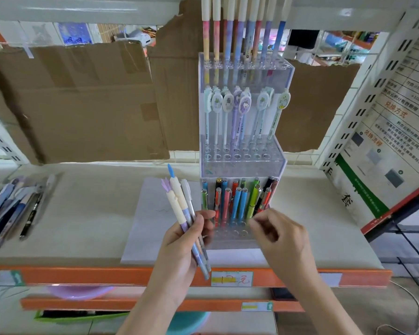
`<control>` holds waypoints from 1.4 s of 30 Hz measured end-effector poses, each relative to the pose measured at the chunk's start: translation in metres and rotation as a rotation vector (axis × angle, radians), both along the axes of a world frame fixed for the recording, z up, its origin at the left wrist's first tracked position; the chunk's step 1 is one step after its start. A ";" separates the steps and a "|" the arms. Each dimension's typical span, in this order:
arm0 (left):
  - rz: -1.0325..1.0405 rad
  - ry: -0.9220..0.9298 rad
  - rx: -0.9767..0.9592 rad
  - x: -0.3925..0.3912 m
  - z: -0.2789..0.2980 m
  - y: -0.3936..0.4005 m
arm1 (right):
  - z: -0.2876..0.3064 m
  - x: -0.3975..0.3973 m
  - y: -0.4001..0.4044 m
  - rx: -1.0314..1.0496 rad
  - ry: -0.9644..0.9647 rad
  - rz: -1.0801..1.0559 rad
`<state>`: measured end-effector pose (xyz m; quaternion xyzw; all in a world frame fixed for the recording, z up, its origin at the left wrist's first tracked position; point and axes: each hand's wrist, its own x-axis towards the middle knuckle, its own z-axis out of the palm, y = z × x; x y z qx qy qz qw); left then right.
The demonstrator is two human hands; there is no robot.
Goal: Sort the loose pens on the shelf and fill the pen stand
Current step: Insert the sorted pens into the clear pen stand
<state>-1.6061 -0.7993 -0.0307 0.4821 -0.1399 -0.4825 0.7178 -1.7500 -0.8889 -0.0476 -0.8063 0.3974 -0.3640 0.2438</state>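
A clear acrylic pen stand (242,163) with three stepped tiers stands on the shelf (82,213). Its top tier holds tall pastel pens, the middle tier holds cartoon-topped pens, and the bottom tier holds bright coloured pens (240,201). My left hand (179,247) grips a small bunch of pens (184,213) with cream and purple caps, just left of the bottom tier. My right hand (278,235) hovers at the front right of the bottom tier with fingers curled; whether it pinches anything is unclear. A pile of loose pens (12,209) lies at the shelf's left end.
A white sheet (143,226) lies under the stand. Brown cardboard (82,100) backs the shelf. An orange shelf edge (107,274) with a price label runs in front. A perforated white panel with printed notices (385,131) closes the right side.
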 end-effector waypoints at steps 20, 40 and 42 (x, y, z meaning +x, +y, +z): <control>0.039 -0.170 -0.078 0.026 0.040 -0.025 | 0.078 0.043 -0.018 0.150 -0.181 0.155; -0.015 -0.138 -0.218 0.033 0.052 -0.034 | 0.110 0.070 -0.088 0.051 -0.125 -0.091; -0.019 -0.129 -0.221 0.032 0.052 -0.034 | 0.109 0.070 -0.088 0.043 -0.123 -0.099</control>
